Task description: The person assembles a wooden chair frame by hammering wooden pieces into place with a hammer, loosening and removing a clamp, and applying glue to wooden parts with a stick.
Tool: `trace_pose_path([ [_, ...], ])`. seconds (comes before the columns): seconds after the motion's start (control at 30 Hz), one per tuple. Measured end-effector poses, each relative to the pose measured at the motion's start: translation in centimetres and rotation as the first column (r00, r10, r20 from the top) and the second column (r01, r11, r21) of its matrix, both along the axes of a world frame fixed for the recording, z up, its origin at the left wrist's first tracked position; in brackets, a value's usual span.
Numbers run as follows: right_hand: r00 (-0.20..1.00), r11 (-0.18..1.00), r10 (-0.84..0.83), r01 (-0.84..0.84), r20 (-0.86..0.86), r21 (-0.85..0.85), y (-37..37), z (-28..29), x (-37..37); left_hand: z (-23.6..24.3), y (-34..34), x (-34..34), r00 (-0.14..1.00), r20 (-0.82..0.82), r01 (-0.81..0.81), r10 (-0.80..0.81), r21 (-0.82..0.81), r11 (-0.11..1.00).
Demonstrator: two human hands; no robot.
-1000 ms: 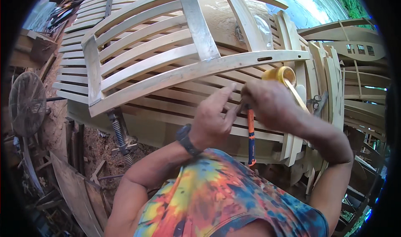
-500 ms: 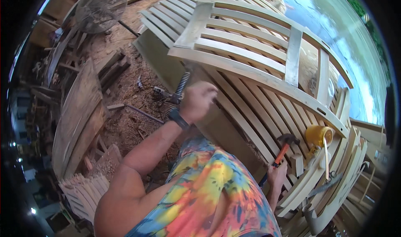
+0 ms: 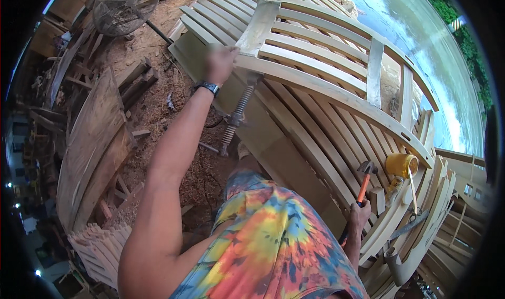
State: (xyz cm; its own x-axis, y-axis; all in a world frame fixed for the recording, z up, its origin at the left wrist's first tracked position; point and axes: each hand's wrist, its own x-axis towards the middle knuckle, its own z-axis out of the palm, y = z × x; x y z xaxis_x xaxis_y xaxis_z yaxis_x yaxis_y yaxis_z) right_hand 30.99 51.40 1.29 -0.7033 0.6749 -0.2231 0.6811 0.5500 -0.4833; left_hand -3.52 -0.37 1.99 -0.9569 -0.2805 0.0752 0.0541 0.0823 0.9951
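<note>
right hand (image 3: 359,215): mine, low at my side, fist closed round the hammer's grip. Hands well apart.
hammer (image 3: 363,180): orange handle, dark steel head pointing up and away from my right hand, head just short of a small wood block (image 3: 377,200) lying on the slats. Judgement: keep my grip low on the handle and don't swing until my left has the frame steady.
yellow cup (image 3: 401,165): just beyond the hammer head, on the slat stack, a stick or brush handle leaning out of it. Judgement: it sits in the swing path, so go easy or it tips.
shirt (image 3: 273,251): tie-dye, fills the lower frame between my arms, hides the near edge of the stack.
left hand (image 3: 220,63): arm stretched far forward, fingers closed over the corner of the curved slatted frame where the end post meets the long rail. Watch on the wrist.
curved slatted frame (image 3: 326,67): pale wood chair-back panel, lying on top of a stack of like panels, running from my left hand off to the right. Judgement: press down at the corner so the joint stays seated.
screw clamp (image 3: 236,115): threaded steel rod hanging just below my left hand, under the rail. Can't tell if it's tight.
fan (image 3: 126,7): beyond my left hand, on the sawdust ground, clear of the work.
</note>
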Motion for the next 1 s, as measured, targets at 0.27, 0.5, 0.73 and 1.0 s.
trace_pose_path([
  [0.27, 0.985, 0.723, 0.123, -0.173, -0.122, -0.668, -16.1, 10.9, -7.1, -3.6, 1.0, -1.3, 0.996, -0.071, -0.063, 0.058, -0.069, 0.996],
  [0.5, 0.843, 0.536, 0.287, -0.535, -0.455, -0.653, -24.2, 16.9, -16.2, -3.7, 0.6, -1.5, 0.989, -0.15, -0.036, 0.016, -0.129, 0.991],
  [0.73, 0.759, 0.568, 0.596, -0.63, -0.263, -0.53, -27.7, 16.3, -20.7, -3.5, 0.5, -1.4, 0.959, -0.282, -0.09, 0.004, -0.294, 0.952],
  [1.0, 0.687, 0.639, 0.674, -0.727, -0.274, -0.251, -29.8, 16.1, -23.0, -2.9, 0.9, -1.3, 0.945, -0.326, -0.104, -0.017, -0.35, 0.931],
])
